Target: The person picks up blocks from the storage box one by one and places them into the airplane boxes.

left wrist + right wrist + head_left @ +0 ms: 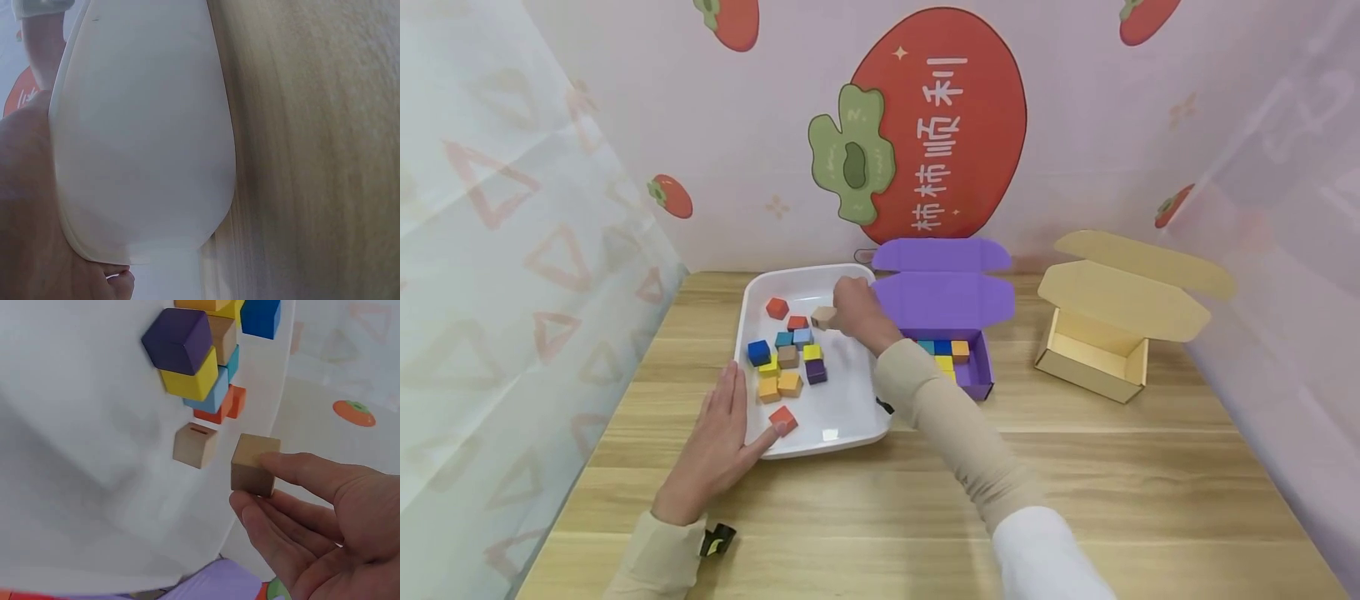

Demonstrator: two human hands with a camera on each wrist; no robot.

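In the right wrist view my right hand (350, 531) pinches a plain wooden cube (253, 465) between thumb and fingertips. Just beside it, another pale wooden cube (195, 445) with a dark slot sits in the white tray (861, 408). The head view has that hand over the tray's far right part. My left hand (718, 429) rests at the near left corner of the tray, fingers straight along the outer side. Its thumb reaches over the rim beside a red cube (783, 420). Several coloured cubes cluster in the tray, among them a purple cube (816, 372) and a blue cube (758, 352).
An open purple box (976, 379) holding several coloured cubes stands right of the tray, partly hidden by my right sleeve. Farther right is an open cardboard box (1090, 371) with its lid back. A printed cloth (1075, 150) hangs behind the wooden table (1075, 467).
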